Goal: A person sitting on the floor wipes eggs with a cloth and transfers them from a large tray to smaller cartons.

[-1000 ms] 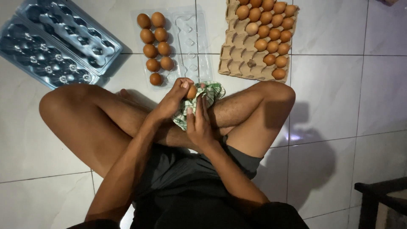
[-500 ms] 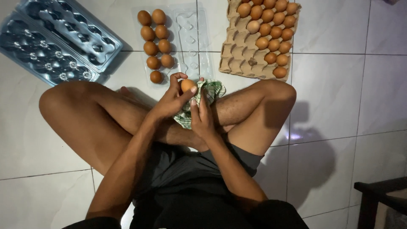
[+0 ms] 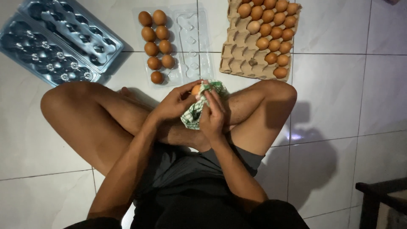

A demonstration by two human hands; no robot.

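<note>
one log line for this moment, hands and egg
left hand: holds egg | right hand: wraps checked cloth round egg | clear carton: partly filled

The clear egg carton [image 3: 176, 44] lies on the floor between the empty plastic trays [image 3: 55, 42] at left and the cardboard egg tray [image 3: 241, 51] at right. Before them, over the crossed legs, an egg [image 3: 196, 89] sits in a cloth [image 3: 196, 113] between both hands.

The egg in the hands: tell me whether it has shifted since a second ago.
Yes. The egg has risen slightly toward the clear carton, and the checked cloth under the right hand now covers more of it.
</note>
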